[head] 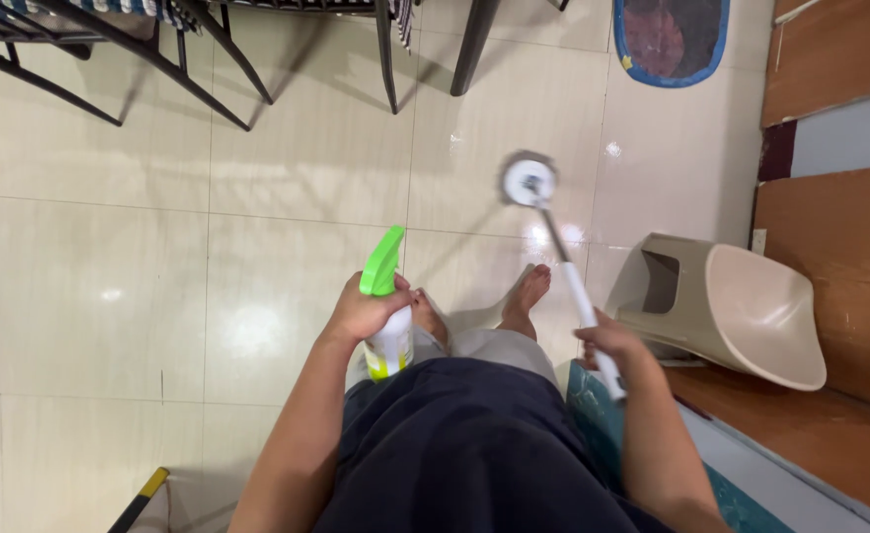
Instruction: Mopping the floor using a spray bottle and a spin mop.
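Glossy cream tiled floor (257,197). On it: black metal chair legs (208,59), blue-rimmed oval mat (672,39), tipped beige plastic stool (731,306), bare foot (529,296).
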